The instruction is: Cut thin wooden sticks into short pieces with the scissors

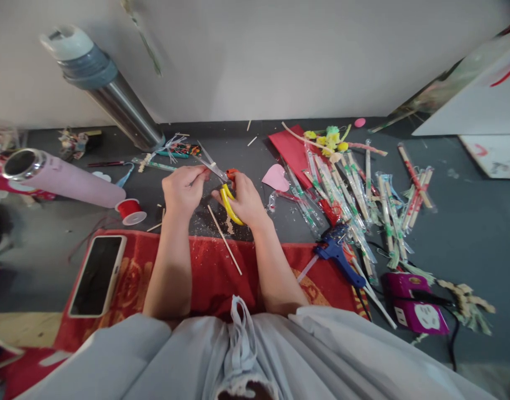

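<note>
My right hand (244, 201) is closed round the yellow handles of a pair of scissors (221, 186), whose blades point up and left. My left hand (184, 189) is closed in a pinch just left of the blades, holding something thin that I cannot make out. A bare wooden stick (225, 240) lies on the grey surface and red cloth (213, 272) just below both hands, with fine sawdust scattered around it.
A red thread spool (130, 211), pink bottle (63, 180) and steel flask (109, 89) lie to the left. A phone (97, 275) rests on the cloth. At right are a pink heart (275, 178), several wrapped chopsticks (342, 189), a blue glue gun (338, 255) and a purple power strip (413, 303).
</note>
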`<act>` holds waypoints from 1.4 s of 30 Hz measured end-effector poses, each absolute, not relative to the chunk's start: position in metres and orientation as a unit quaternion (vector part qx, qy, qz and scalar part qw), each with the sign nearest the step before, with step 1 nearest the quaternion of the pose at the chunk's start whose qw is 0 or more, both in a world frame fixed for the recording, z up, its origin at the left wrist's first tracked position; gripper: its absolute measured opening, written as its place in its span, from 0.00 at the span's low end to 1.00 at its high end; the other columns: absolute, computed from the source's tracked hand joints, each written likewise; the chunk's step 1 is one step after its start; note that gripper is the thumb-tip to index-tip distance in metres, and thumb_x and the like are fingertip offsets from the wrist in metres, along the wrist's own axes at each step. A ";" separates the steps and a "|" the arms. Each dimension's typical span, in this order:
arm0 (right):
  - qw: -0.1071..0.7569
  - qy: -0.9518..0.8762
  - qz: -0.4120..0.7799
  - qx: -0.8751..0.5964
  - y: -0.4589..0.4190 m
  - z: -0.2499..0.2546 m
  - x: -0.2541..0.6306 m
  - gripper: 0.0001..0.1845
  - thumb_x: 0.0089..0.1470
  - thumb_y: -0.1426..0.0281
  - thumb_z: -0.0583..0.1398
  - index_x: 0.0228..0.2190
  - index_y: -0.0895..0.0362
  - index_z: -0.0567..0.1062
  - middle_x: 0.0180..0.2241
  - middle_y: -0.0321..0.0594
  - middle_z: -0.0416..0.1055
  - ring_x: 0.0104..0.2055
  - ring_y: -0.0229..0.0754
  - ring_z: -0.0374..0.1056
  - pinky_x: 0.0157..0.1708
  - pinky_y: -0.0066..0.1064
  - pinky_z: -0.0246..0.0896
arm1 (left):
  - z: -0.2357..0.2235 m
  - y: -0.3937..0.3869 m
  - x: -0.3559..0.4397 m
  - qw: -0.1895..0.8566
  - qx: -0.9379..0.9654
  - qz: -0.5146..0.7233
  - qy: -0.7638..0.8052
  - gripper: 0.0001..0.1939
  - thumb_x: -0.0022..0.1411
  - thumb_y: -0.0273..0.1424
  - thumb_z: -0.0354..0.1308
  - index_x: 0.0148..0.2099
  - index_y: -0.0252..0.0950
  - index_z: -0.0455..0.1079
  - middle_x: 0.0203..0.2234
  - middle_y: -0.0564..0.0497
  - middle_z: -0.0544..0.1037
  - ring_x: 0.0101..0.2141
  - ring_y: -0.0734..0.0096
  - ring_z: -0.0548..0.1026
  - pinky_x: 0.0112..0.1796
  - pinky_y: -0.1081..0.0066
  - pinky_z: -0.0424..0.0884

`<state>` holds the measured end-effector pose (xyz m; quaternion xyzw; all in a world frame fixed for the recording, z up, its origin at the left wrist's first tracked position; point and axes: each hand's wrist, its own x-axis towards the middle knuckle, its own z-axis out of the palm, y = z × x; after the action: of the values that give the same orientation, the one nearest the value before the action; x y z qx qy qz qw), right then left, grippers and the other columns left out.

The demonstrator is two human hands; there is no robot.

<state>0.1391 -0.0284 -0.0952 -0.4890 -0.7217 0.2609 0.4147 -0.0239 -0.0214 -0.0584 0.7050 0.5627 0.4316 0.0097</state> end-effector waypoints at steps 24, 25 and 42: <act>0.469 -0.595 0.188 -0.625 -0.016 -0.107 0.141 0.28 0.55 0.47 0.57 0.43 0.60 0.66 0.38 0.48 0.69 0.44 0.49 0.67 0.48 0.47 0.64 | -0.073 -0.010 0.002 0.326 0.534 0.502 0.598 0.21 0.59 0.45 0.61 0.47 0.35 0.67 0.35 0.48 0.78 0.27 0.74 0.77 0.31 0.71 0.76; 0.469 -0.583 0.179 -0.638 -0.015 -0.109 0.143 0.28 0.55 0.48 0.57 0.42 0.60 0.66 0.37 0.48 0.69 0.44 0.49 0.67 0.48 0.48 0.64 | -0.071 -0.011 0.006 0.373 0.524 0.476 0.600 0.19 0.60 0.45 0.60 0.44 0.35 0.67 0.31 0.50 0.77 0.24 0.75 0.76 0.29 0.72 0.75; 0.438 -0.559 0.167 -0.684 -0.013 -0.110 0.148 0.28 0.51 0.53 0.60 0.44 0.62 0.65 0.42 0.57 0.67 0.49 0.57 0.63 0.51 0.55 0.57 | -0.045 -0.031 0.037 0.555 0.506 0.352 0.559 0.18 0.55 0.28 0.63 0.38 0.39 0.54 0.17 0.65 0.68 0.17 0.78 0.72 0.20 0.74 0.75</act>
<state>0.1481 -0.0129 -0.1104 -0.6841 -0.5588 0.1671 0.4380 0.0372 -0.0310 -0.0448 0.5059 0.5586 0.3517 0.5553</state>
